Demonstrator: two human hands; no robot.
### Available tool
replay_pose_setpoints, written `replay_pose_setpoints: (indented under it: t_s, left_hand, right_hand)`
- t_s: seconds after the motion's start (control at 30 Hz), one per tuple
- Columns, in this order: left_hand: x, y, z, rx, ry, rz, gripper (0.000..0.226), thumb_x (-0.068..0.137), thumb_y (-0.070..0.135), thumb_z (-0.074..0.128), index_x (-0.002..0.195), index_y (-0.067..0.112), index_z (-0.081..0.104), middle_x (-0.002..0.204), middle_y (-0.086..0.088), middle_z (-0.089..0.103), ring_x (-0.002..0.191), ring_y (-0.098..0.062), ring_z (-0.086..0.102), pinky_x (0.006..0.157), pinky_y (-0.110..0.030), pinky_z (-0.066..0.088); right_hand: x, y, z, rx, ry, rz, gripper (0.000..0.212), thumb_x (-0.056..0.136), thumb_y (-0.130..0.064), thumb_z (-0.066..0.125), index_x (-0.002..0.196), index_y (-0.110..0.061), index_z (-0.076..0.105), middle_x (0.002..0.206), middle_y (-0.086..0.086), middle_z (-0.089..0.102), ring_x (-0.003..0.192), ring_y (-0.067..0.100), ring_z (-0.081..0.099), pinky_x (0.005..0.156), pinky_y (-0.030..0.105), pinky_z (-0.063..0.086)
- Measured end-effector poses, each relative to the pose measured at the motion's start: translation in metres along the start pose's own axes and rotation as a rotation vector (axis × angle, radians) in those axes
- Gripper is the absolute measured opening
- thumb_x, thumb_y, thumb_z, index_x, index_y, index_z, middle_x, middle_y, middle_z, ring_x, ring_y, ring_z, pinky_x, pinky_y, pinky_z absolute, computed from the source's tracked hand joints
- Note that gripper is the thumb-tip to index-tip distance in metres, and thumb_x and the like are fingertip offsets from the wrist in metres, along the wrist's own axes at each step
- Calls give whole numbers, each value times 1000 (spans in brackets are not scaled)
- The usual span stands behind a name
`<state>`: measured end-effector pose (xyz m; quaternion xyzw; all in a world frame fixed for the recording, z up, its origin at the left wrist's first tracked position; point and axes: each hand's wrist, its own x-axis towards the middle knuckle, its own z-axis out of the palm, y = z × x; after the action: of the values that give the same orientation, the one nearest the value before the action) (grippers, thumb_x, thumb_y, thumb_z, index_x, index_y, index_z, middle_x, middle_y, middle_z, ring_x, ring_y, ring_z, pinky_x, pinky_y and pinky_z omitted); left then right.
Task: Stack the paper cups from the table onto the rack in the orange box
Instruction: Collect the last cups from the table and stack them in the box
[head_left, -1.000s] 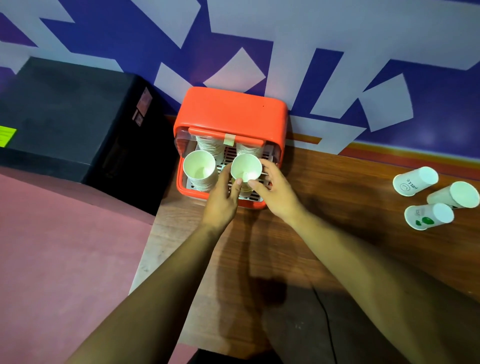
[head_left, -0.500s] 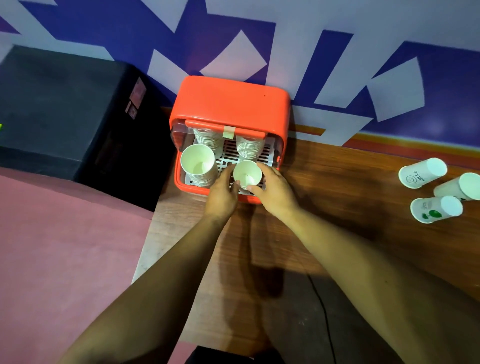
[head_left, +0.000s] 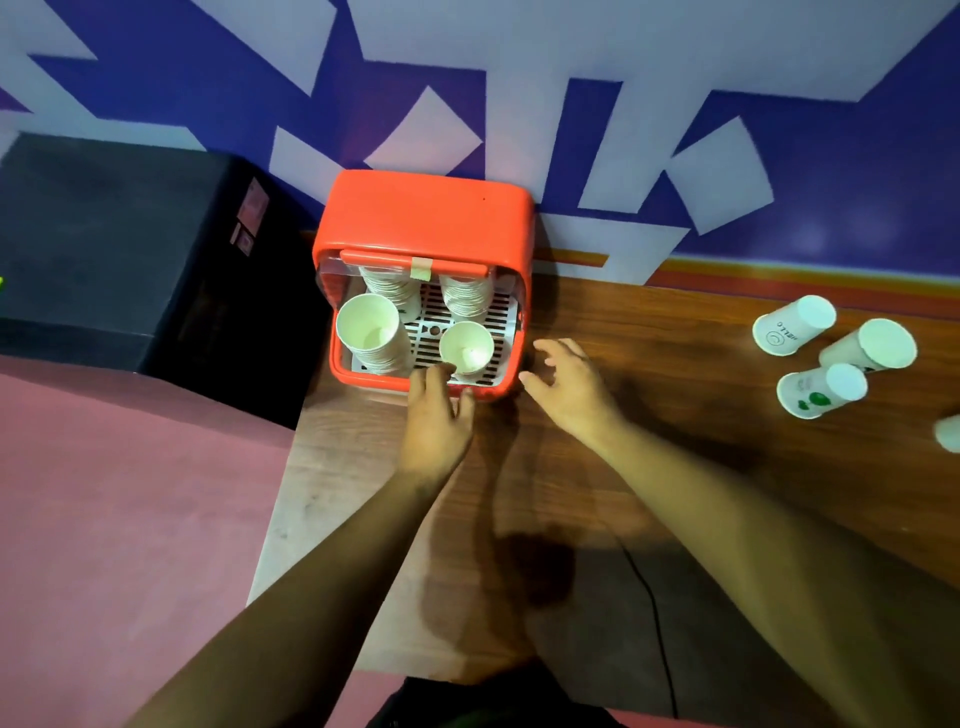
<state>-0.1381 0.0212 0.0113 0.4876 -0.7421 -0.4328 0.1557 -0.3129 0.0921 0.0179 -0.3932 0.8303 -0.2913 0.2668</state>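
Observation:
The orange box (head_left: 426, 218) stands at the table's far left against the wall, its front open. On its white slotted rack (head_left: 498, 317) a single paper cup (head_left: 466, 347) stands upright at the front right. A tall cup stack (head_left: 371, 332) fills the front left and two more stacks (head_left: 465, 296) stand behind. My left hand (head_left: 435, 415) is just in front of the single cup, fingertips touching its base. My right hand (head_left: 566, 387) hovers to the right of the box with fingers spread, holding nothing. Three paper cups (head_left: 795, 325) lie on their sides at the table's right.
A black box (head_left: 104, 249) sits left of the orange box. The brown wooden table (head_left: 649, 467) ends at its left edge beside a pink surface (head_left: 130, 519). A thin black cable (head_left: 660, 634) runs across the near table. Another cup's edge (head_left: 950, 434) shows at the far right.
Both hands lowered the cup onto the rack's front right spot. My right hand has let go and moved off to the right; my left hand slid back to the cup's base.

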Motion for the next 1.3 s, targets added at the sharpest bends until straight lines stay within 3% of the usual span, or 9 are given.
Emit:
replay_pose_setpoints:
  t_s: [0.13, 0.33, 0.47, 0.73, 0.87, 0.93, 1.03, 1.13, 1.3]
  left_hand:
    - [6, 29, 24, 12, -128, -16, 23, 93, 13, 60, 115, 6, 57, 116, -11, 53, 104, -29, 60, 97, -46, 49]
    - [34, 115, 105, 107, -341, 166, 11, 91, 14, 61, 100, 10, 56, 106, -15, 60, 99, -30, 59, 90, -32, 44]
    - [49, 177, 176, 160, -449, 274, 27, 89, 14, 63, 113, 4, 58, 116, -17, 58, 108, -31, 56, 95, -32, 42]
    - [91, 267, 308, 346, -587, 458, 59, 87, 18, 71, 137, 4, 44, 138, -16, 42, 123, -35, 51, 101, -38, 41]
    - [107, 281, 352, 464, -669, 561, 85, 88, 18, 71, 156, 9, 22, 162, -14, 23, 147, -32, 29, 118, -40, 31]
    - [117, 277, 367, 530, -699, 607, 84, 89, 18, 69, 158, 15, 21, 165, -9, 20, 150, -29, 24, 121, -42, 28]
    - [124, 269, 376, 608, -673, 683, 64, 87, 16, 71, 145, 11, 44, 150, -10, 37, 137, -34, 40, 110, -44, 41]
    - [120, 262, 373, 603, -629, 713, 52, 86, 16, 72, 132, 13, 48, 132, -12, 42, 123, -34, 47, 98, -48, 48]
    - [112, 243, 351, 502, -565, 545, 78, 87, 22, 74, 153, 21, 33, 135, -18, 35, 127, -34, 44, 111, -43, 39]
  right_hand:
    - [-23, 44, -59, -170, 50, 47, 48, 89, -26, 66, 132, -8, 55, 135, 8, 48, 121, 25, 53, 105, 37, 43]
    - [-50, 122, -157, -351, 239, 203, 51, 88, -30, 64, 134, -11, 53, 138, 8, 44, 126, 30, 48, 106, 46, 43]
    - [-63, 176, -208, -317, 348, 322, 53, 82, -28, 70, 127, -6, 54, 131, 16, 47, 119, 38, 51, 101, 43, 44]
    - [-57, 261, -246, -323, 279, 425, 79, 74, -43, 77, 140, -16, 42, 138, 11, 45, 127, 30, 46, 105, 42, 42]
    - [-52, 288, -244, -254, 254, 421, 86, 74, -42, 77, 146, -19, 35, 140, 7, 43, 130, 28, 44, 105, 43, 44]
    - [-51, 299, -243, -235, 247, 405, 84, 77, -41, 76, 148, -23, 34, 142, 4, 43, 131, 27, 44, 104, 43, 44]
    - [-51, 310, -240, -175, 244, 337, 80, 82, -34, 74, 150, -29, 32, 143, 0, 44, 132, 24, 43, 103, 44, 45]
    - [-51, 314, -235, -127, 258, 302, 73, 83, -26, 74, 146, -28, 37, 145, -2, 47, 133, 22, 46, 104, 41, 44]
    - [-46, 306, -232, -66, 275, 303, 60, 76, -22, 78, 128, -15, 47, 128, 8, 57, 117, 28, 57, 94, 42, 51]
